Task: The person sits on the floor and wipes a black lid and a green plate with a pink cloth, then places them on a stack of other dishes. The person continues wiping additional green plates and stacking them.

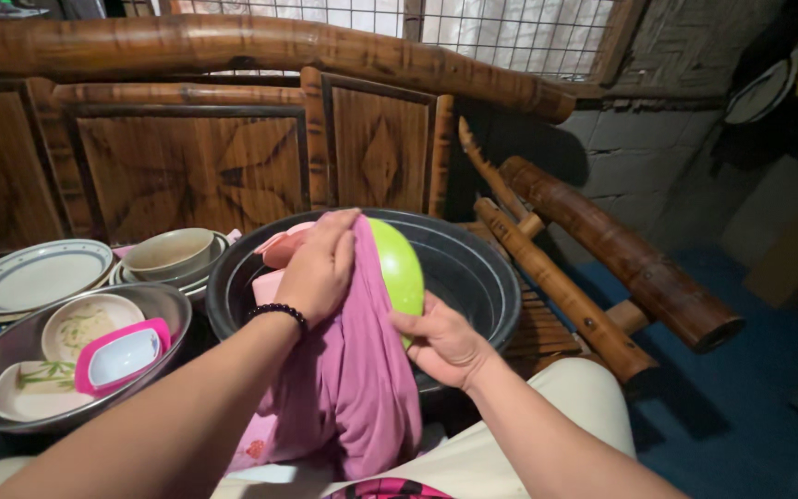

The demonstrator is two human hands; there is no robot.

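My left hand [320,268], with a black bead bracelet on the wrist, presses a pink-purple cloth [353,379] against a lime-green plastic bowl [399,268]. My right hand [441,344] grips the bowl's lower edge from below. The bowl is held tilted over a large black basin [473,268]. The cloth drapes down over my lap. Pink items lie in the basin behind my left hand, mostly hidden.
A metal basin [11,346] at the left holds small dishes and a pink-rimmed container [120,356]. Behind it stand white plates [37,275] and stacked bowls [173,254]. A bamboo bench armrest [621,259] lies to the right, wooden panels behind, blue floor at right.
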